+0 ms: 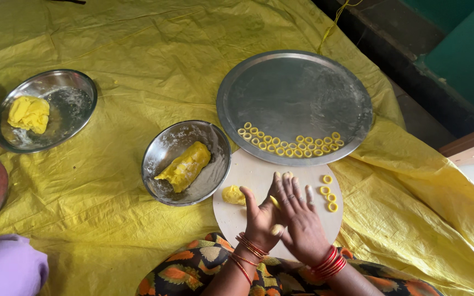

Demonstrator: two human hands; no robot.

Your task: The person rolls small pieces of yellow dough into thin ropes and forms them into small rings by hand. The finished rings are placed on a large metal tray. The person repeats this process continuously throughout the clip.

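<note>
- Your left hand (pixel 260 216) lies palm up under your right hand (pixel 297 211), both flat and pressed together around a strip of yellow dough (pixel 275 201), the way to roll it thin.
- Both work over the round board (pixel 248 175), where a dough lump (pixel 233 194) and four rings (pixel 328 197) sit within reach.
- Finished rings line the near edge of the big steel plate (pixel 294 87); the bowl (pixel 160 151) beside the board holds more dough.

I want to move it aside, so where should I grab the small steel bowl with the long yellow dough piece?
Probably the small steel bowl by its thin rim on the left, over bare yellow sheet. Its right edge overlaps the round white board beside the big steel tray.
</note>
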